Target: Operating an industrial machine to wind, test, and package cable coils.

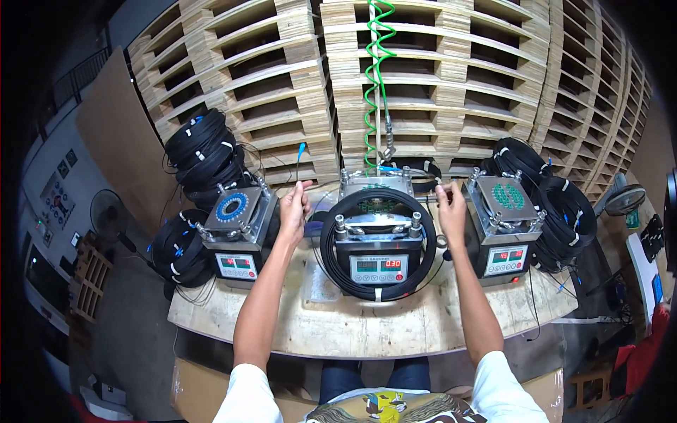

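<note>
My left hand (293, 213) is raised between the left and middle machines, its fingers pinched together. A thin lead with a blue connector (301, 150) rises from those fingertips. At the gap between the middle and right machines, my right hand (451, 213) has thumb and fingertips close together; what they hold is too small to make out. Between my hands a coil of black cable (327, 243) hangs around the front of the middle polishing machine (345, 255), its display lit. Another blue-tipped piece (392, 169) lies behind that machine's top, near the right hand.
Similar machines stand at left (235, 265) and right (505, 261). Stacks of black cable coils (204, 151) (568, 211) flank them on the wooden table (247, 321). A green spiral air hose (369, 84) hangs before stacked pallets (437, 70). Fans (109, 215) stand at both sides.
</note>
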A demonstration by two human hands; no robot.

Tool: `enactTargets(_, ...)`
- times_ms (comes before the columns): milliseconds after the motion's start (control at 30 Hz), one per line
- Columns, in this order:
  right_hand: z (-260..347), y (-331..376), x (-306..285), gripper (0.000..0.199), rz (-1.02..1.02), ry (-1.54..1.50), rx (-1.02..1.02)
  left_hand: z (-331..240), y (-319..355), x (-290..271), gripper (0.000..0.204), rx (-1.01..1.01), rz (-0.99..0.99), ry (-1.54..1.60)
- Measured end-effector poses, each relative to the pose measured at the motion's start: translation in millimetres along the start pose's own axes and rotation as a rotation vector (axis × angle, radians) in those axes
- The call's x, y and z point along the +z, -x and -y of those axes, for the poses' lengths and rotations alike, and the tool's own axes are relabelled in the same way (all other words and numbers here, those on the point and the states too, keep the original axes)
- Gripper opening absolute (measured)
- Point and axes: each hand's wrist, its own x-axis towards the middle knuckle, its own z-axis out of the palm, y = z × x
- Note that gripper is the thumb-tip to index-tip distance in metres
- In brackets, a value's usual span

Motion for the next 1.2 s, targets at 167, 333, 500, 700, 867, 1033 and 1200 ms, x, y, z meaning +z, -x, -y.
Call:
enactTargets(167,14,-49,-21,0.028,0.191,-0.148,0.181,-22,-12,-7,0.036,-0.048,0.048,-0.092)
enactTargets(333,5,-95,10,0.030,0.232,0.050,-0.132,-30,-42,10,0.041,-0.067,0.179,-0.129)
enactTargets(500,6,-112,44,0.028,0.358,0.081,-0.052,-27,-74,34,0.039,-0.044,0.196,-0.258)
enactTargets(700,4,-105,72,0.023,0.545,0.271,-0.086,-26,-92,83,0.029,0.025,0.209,-0.447)
enactTargets(867,-6,-62,88,0.019,0.387,0.205,-0.110,8,-89,99,0.028,0.114,0.191,-0.434)
enactTargets(1033,5,-53,80,0.022,0.396,0.198,0.011,30,-95,91,0.027,0.056,0.257,-0.357)
enactTargets(1200,0,-62,63,0.024,0.435,0.393,-0.106,14,-98,87,0.025,0.141,0.367,-0.638)
